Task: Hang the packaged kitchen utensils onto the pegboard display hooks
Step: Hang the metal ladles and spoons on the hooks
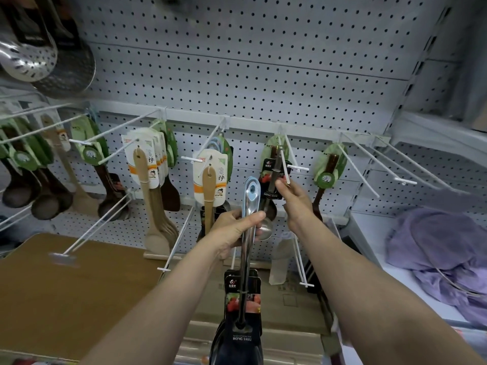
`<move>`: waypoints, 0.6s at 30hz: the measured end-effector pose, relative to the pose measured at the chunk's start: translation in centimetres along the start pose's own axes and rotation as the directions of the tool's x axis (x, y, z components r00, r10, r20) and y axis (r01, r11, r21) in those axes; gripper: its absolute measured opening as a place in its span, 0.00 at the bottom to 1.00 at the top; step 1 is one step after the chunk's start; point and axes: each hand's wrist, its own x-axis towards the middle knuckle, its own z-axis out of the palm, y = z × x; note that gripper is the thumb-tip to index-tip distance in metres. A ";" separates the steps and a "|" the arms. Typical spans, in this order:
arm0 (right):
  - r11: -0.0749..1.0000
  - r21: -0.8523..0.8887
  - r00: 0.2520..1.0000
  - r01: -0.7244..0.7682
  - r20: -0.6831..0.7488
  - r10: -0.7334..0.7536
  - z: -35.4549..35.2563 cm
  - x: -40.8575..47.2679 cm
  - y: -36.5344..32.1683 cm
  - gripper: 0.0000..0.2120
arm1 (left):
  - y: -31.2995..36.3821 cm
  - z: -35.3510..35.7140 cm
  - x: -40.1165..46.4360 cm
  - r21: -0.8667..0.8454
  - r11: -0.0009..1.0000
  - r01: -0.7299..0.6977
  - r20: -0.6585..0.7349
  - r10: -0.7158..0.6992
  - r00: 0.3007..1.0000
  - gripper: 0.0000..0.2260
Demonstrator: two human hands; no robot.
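My left hand (234, 230) grips the steel handles of a bundle of packaged utensils (246, 259), their blue-tipped ends up and their black label cards hanging low. My right hand (292, 198) pinches the tip of a white display hook (286, 164) on the pegboard (250, 75). One packaged steel ladle (272, 180) with a black label card hangs on that hook, just left of my right fingers. Its bowl sits behind my left hand.
Wooden spatulas and spoons on green or white cards fill the hooks to the left. Bare white hooks (382, 164) jut out at the right. Steel strainers (39, 56) hang upper left. A cardboard box (66, 291) lies below; purple cloth (437, 248) lies on the right shelf.
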 end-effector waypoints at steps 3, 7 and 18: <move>1.000 -0.010 1.000 0.017 -0.006 -0.017 0.2 0.7 0.4 0.24 | -0.1 -0.3 0.2 -0.004 1.000 0.005 0.010 -0.005 1.000 0.41; 0.997 -0.070 1.000 0.012 0.001 -0.012 0.3 1.3 0.7 0.27 | 0.0 -0.6 0.2 0.000 1.000 -0.003 0.003 0.003 1.000 0.39; 0.999 0.032 0.985 -0.014 0.171 0.009 -0.1 0.8 1.8 0.29 | 0.1 -1.2 0.0 0.013 1.000 -0.018 0.012 0.017 1.000 0.21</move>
